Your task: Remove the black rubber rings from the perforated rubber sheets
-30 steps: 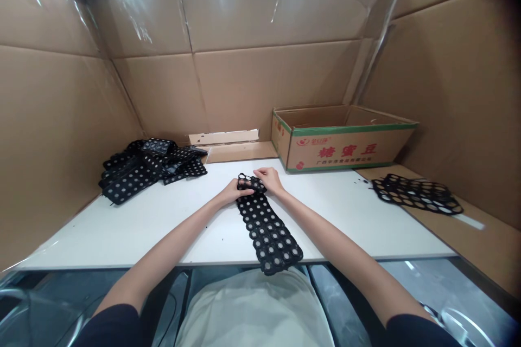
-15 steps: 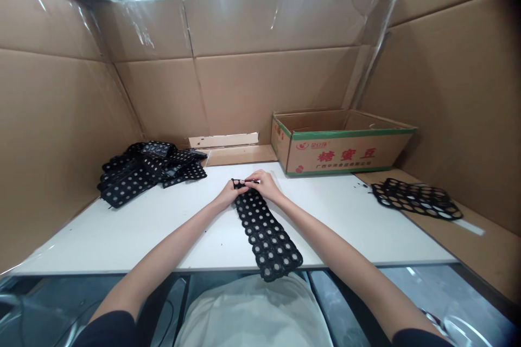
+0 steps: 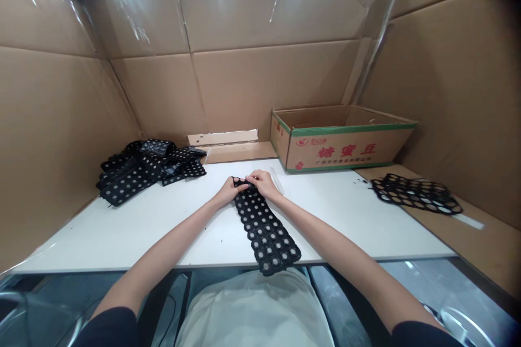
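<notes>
A long black strip with rows of pale round dots (image 3: 267, 227) lies lengthwise on the white table, its near end hanging a little past the front edge. At its far end, my left hand (image 3: 229, 192) pinches the left corner between thumb and fingers. My right hand (image 3: 263, 182) is closed on the same end, just to the right, with fingertips close to the left ones. What the fingertips do between them is too small to make out.
A heap of similar black dotted strips (image 3: 138, 168) lies at the back left. At the back right stands an open cardboard box (image 3: 337, 149) with green edges. A black sheet of ring-shaped holes (image 3: 415, 195) rests on cardboard at the right. Tall cardboard walls (image 3: 244, 81) enclose the white table (image 3: 195, 233).
The view has tilted down slightly. Both hands keep hold of the strip's far end, with only a small shift of the fingers.
</notes>
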Action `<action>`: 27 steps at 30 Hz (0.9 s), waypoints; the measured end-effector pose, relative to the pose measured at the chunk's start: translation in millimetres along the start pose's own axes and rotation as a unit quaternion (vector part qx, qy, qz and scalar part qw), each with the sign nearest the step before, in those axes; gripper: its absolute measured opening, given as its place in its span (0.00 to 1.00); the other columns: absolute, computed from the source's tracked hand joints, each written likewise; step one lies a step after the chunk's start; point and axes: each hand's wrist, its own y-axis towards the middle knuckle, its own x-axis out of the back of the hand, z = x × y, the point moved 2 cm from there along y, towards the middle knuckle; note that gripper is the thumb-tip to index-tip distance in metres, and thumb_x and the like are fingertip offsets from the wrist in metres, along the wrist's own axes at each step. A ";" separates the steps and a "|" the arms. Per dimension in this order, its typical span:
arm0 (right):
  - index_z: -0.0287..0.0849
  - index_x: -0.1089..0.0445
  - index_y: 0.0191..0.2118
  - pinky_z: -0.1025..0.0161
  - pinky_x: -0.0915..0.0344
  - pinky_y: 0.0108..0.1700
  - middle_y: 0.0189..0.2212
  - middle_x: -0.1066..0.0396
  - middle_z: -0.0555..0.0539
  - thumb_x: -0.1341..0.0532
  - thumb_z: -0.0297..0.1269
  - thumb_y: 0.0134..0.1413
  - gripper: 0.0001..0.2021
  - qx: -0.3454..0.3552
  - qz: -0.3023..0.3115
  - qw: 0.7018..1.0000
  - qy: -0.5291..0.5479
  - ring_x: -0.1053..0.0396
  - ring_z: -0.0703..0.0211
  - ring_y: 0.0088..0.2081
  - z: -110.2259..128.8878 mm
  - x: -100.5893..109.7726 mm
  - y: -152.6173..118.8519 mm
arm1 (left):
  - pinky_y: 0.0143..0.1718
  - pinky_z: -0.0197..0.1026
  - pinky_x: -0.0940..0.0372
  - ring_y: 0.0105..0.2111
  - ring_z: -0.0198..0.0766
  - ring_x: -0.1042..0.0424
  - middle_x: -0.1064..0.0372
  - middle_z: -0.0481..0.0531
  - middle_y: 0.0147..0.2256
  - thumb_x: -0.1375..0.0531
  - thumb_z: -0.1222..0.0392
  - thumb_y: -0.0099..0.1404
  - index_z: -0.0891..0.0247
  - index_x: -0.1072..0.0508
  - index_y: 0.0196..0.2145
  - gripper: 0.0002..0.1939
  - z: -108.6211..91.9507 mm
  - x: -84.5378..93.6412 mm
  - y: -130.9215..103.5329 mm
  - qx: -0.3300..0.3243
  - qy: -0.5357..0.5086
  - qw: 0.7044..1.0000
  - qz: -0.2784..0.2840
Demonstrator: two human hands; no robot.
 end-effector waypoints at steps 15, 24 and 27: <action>0.41 0.39 0.19 0.66 0.48 0.29 0.18 0.36 0.49 0.51 0.48 0.57 0.21 -0.043 -0.090 0.994 -0.044 0.41 0.63 0.23 4.1 4.8 -0.8 | 0.35 0.37 0.43 0.28 0.36 0.36 0.30 0.49 0.25 0.38 0.58 0.52 0.67 0.28 0.24 0.08 -9.4 -4.9 0.3 -0.068 0.079 0.993 0.048; 0.42 0.41 0.17 0.64 0.45 0.29 0.16 0.36 0.49 0.49 0.47 0.57 0.20 -0.061 -0.136 0.988 -0.038 0.39 0.61 0.22 9.6 5.8 -1.5 | 0.37 0.39 0.41 0.31 0.38 0.34 0.28 0.51 0.27 0.37 0.57 0.52 0.68 0.27 0.27 0.10 -8.5 -5.5 -1.6 -0.059 0.080 0.994 0.035; 0.43 0.41 0.19 0.64 0.42 0.30 0.13 0.38 0.50 0.52 0.49 0.58 0.21 -0.102 -0.176 0.979 0.014 0.37 0.60 0.21 4.6 8.3 0.0 | 0.39 0.39 0.40 0.32 0.39 0.32 0.28 0.51 0.28 0.38 0.57 0.54 0.68 0.26 0.27 0.09 -10.7 -7.1 -2.3 -0.083 0.110 0.989 0.061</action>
